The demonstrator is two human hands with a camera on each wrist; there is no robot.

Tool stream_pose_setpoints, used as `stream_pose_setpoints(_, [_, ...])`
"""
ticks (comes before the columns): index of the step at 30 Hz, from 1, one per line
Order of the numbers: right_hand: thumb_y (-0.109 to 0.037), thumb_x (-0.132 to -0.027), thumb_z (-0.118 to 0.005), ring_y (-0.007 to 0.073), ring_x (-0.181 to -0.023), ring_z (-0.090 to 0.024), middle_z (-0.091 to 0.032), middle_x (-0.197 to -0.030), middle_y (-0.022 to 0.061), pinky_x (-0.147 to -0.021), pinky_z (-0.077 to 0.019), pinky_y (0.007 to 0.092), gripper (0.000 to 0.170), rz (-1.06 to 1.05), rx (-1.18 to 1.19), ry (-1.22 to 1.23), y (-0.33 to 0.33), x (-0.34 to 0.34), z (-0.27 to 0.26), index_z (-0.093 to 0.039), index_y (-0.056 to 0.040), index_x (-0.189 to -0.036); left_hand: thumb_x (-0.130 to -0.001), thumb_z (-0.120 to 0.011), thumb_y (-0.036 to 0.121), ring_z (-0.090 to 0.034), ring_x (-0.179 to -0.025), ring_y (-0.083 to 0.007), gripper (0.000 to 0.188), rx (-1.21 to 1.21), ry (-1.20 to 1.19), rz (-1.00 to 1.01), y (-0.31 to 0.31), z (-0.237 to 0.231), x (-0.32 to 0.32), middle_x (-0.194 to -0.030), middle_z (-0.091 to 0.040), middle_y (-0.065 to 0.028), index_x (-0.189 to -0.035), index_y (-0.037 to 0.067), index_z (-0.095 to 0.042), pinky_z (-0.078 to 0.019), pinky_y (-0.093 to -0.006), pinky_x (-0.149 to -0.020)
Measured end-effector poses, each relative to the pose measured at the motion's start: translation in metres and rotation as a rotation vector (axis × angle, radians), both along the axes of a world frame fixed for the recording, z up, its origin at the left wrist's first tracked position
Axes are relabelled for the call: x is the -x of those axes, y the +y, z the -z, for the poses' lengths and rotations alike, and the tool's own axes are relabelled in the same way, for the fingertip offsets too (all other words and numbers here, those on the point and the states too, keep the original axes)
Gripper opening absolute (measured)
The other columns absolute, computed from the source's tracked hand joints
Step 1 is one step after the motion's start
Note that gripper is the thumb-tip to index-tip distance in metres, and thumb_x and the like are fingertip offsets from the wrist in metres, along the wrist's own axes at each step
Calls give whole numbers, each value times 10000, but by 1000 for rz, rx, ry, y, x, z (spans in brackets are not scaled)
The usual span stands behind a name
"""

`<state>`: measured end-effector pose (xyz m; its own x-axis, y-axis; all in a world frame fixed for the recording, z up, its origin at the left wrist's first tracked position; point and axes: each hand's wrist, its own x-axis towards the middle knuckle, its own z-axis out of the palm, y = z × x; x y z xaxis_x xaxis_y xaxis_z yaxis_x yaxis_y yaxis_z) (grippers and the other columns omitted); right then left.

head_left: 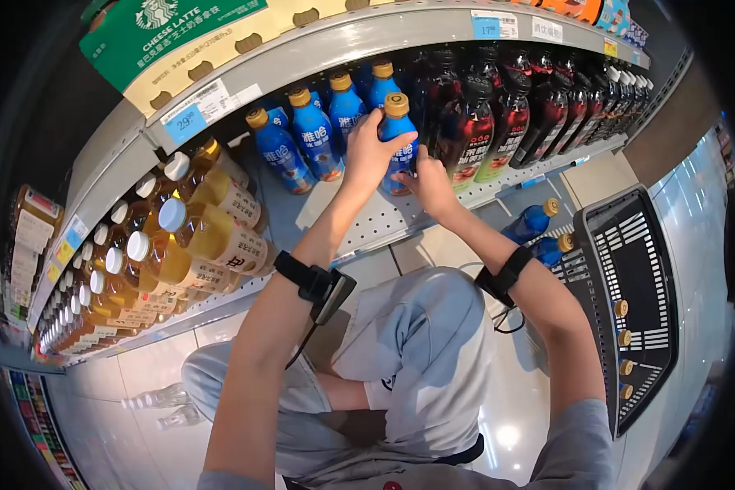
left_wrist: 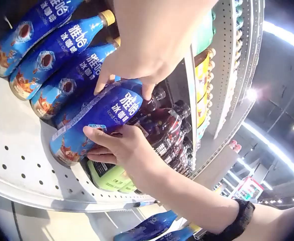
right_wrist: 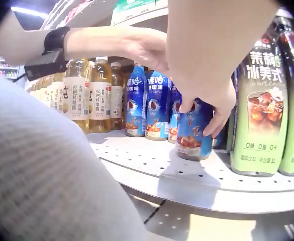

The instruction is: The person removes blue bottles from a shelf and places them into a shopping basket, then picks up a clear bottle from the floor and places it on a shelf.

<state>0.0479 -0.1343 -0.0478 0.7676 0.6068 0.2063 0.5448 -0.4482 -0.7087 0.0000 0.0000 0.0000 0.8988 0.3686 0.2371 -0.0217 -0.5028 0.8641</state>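
Note:
A blue bottle with a gold cap (head_left: 397, 106) stands at the front of the white perforated shelf (head_left: 359, 224). The left hand (head_left: 371, 151) grips its upper part, thumb across the front. Lower down, the right hand (head_left: 433, 186) holds the same bottle from its right side. In the left wrist view the bottle (left_wrist: 69, 145) is between the left hand (left_wrist: 137, 55) above and the right hand (left_wrist: 124, 145) below. The right wrist view shows its base (right_wrist: 192, 145) at the shelf surface, with the right hand (right_wrist: 207, 95) around it. Similar blue bottles (head_left: 314, 139) stand beside and behind.
Dark bottles with green lower labels (head_left: 465, 131) stand to the right, amber bottles (head_left: 220, 220) to the left. A black basket (head_left: 665, 327) is on the floor at right, gold caps (head_left: 625, 336) showing in it. Two blue bottles (head_left: 532, 222) lie beside it, partly hidden by the right arm.

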Motion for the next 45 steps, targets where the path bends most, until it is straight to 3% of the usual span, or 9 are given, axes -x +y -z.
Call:
stream_pose_setpoints(6, [-126, -786, -738, 414, -843, -651, -651, -842, 276, -709, -530, 451, 417, 36, 0, -36, 4, -7, 0, -469, 85, -1025, -628, -853, 257, -606, -1000, -382, 757, -72, -191, -153, -12, 27, -1, -1063, -625, -228, -1222, -17, -471, -472, -434, -856])
stream_pose_setpoints(9, [-121, -788, -734, 411, -839, -655, -653, -841, 273, -707, -535, 451, 405, 63, 12, -10, 8, -7, 0, -474, 86, -1021, -632, -847, 232, -593, -1017, -383, 683, 61, -56, -161, -11, 24, 0, -1083, -615, -228, -1158, -11, -486, -465, -437, -869])
stream_pose_setpoints(15, [-126, -790, -730, 389, -811, -669, -663, -839, 258, -685, -547, 435, 388, 77, 31, 38, 14, -19, 15, -498, 93, -1011, -630, -844, 175, -605, -971, -370, 569, 22, -105, -246, -10, 40, -7, -1037, -622, -216, -1054, -18, -517, -475, -429, -829])
stream_pose_setpoints(17, [-125, -790, -730, 375, -797, -677, -667, -826, 249, -674, -551, 422, 378, 86, 84, -62, 12, -22, 26, -506, 95, -1000, -629, -845, 162, -607, -967, -365, 570, 21, -120, -263, -13, 44, -9, -1031, -622, -215, -1059, -22, -519, -476, -428, -827])
stream_pose_setpoints(20, [-151, -751, -763, 418, -849, -648, -645, -827, 289, -703, -533, 438, 461, 77, 46, 36, 10, -15, 9, -512, 136, -1012, -629, -844, 150, -609, -960, -362, 569, 24, -153, -248, -12, 44, -9, -1021, -626, -212, -1064, -25, -523, -476, -425, -828])
stream_pose_setpoints(38, [-157, -762, -750, 402, -828, -666, -660, -850, 272, -722, -548, 446, 377, 105, 122, -65, 21, -23, 21, -550, 100, -952, -674, -825, 243, -576, -1016, -411, 651, -67, -160, -249, -6, 55, -16, -1082, -598, -247, -1157, -31, -486, -461, -458, -855])
stream_pose_setpoints(43, [-188, -757, -755, 405, -831, -662, -661, -853, 266, -734, -539, 454, 380, 110, 157, -11, 5, -8, -4, -581, 76, -968, -683, -823, 260, -548, -1036, -431, 666, -82, -27, -290, -11, 57, -11, -1109, -558, -250, -1161, -29, -460, -435, -473, -882])
stream_pose_setpoints(45, [-199, -758, -752, 406, -829, -657, -656, -844, 269, -737, -533, 454, 356, 90, 130, -23, -10, -1, -14, -601, 68, -939, -700, -816, 236, -534, -1034, -425, 626, -111, -150, -356, -23, 55, 1, -1120, -527, -250, -1144, -29, -463, -433, -462, -862])
